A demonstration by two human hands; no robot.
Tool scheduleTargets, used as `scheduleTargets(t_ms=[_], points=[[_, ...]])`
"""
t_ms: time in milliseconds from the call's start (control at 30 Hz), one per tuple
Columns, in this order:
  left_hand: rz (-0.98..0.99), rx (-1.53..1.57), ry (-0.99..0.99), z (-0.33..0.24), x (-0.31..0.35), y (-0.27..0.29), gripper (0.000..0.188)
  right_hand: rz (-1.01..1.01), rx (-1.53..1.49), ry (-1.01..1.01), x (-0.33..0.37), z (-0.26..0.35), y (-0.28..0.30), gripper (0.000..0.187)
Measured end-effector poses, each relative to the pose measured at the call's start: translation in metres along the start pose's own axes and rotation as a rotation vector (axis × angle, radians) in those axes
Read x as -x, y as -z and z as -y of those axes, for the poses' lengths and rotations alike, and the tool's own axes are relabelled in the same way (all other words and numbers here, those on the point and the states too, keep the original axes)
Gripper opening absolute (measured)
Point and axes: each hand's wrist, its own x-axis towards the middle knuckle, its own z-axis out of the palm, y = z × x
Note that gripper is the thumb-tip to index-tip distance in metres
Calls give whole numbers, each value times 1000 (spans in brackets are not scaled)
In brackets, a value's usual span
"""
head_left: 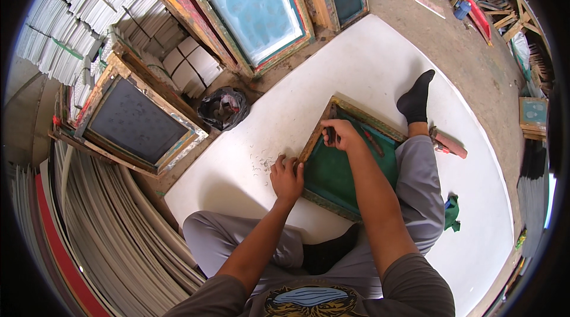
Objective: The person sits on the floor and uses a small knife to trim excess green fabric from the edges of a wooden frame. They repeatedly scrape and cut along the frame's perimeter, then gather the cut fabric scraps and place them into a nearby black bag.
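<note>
A wooden screen frame with green mesh [323,168] lies tilted across my lap and the white sheet. My left hand [287,178] rests at the frame's left edge. Its fingers are apart and its thumb is against the wood. Above the frame's upper left part, my right hand [339,134] is closed around a small dark object, mostly hidden by the fingers. Inside the frame, near its right side, lies a slim tool with a reddish handle [373,142]. Thin bits like staples [261,162] are scattered on the sheet beside my left hand.
Under me spreads a white sheet [237,156]. A red-handled tool [449,143] and a green cloth [452,213] lie at my right. A black bag-lined bin [224,108] stands ahead left, near leaning screen frames [255,14]. Stacked boards [119,222] line the left.
</note>
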Motion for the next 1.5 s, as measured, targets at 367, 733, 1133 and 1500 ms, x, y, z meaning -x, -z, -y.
scheduleTargets(t_ms=[367, 733, 1133, 1500], points=[[12, -22, -31, 2, 4, -5, 36, -227, 275, 124, 13, 5, -11, 9], [-1, 3, -40, 2, 1, -3, 36, -407, 667, 277, 9, -1, -10, 24], [205, 906, 573, 5, -32, 31, 49, 178, 959, 161, 79, -50, -61, 20], [179, 999, 809, 59, -33, 60, 39, 437, 802, -123, 74, -73, -76, 42]])
